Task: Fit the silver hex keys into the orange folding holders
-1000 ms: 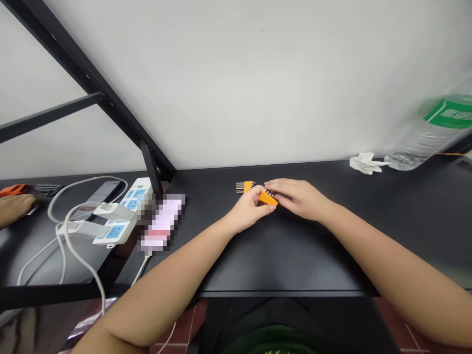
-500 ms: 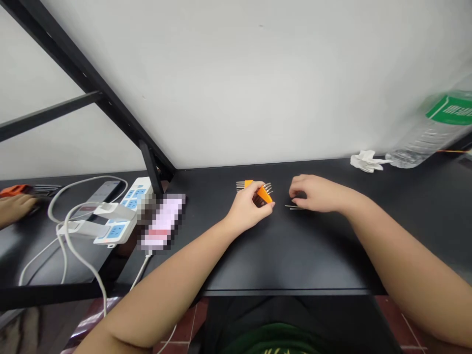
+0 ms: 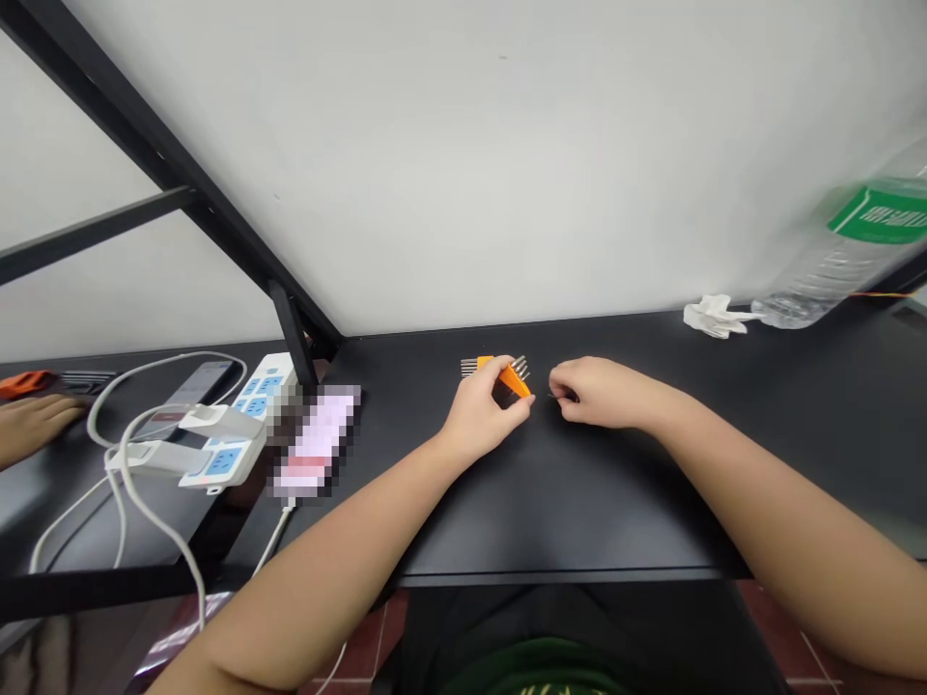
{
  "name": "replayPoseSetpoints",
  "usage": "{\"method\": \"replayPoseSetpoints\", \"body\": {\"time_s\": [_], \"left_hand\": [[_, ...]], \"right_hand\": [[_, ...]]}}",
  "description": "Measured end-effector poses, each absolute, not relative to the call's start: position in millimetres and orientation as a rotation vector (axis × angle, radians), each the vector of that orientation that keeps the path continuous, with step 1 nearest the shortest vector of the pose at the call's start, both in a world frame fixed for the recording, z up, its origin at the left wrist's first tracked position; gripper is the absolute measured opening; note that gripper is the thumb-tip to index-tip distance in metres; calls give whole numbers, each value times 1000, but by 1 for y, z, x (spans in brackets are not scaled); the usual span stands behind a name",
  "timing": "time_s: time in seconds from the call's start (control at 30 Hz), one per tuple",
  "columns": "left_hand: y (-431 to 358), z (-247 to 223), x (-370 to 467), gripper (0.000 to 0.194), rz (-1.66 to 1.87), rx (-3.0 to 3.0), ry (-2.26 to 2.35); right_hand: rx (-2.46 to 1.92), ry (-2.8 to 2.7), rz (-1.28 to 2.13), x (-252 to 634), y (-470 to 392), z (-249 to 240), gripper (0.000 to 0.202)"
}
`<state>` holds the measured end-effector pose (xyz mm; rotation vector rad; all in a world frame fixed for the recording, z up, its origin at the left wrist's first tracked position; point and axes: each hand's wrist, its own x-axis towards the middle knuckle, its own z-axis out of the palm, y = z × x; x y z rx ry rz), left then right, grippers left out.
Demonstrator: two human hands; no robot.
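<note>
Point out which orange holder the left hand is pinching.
The slanted holder, nearer the right hand; the left hand partly hides the other holder.

A single head-worn view looks forward and down over both hands.

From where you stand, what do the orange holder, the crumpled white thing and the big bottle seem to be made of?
Orange holder: probably matte plastic, going by its flat, even colour; the rods in it shine like metal.
Crumpled white thing: likely soft tissue paper, from its loose folds.
Big bottle: clear, glossy plastic, judging by its see-through, ridged wall.
</note>
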<state>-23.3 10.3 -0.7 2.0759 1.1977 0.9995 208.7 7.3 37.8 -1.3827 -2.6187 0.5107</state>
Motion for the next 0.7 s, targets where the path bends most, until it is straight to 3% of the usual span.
{"method": "replayPoseSetpoints", "body": {"time_s": [0.27, 0.7], "left_hand": [[8, 0, -23, 41, 1046, 2172, 1161], [9, -5, -24, 43, 1028, 2350, 1141]], "right_hand": [[-1105, -2321, 548, 202, 0, 43, 7], [-958, -2420, 362, 201, 0, 39, 18]]}}
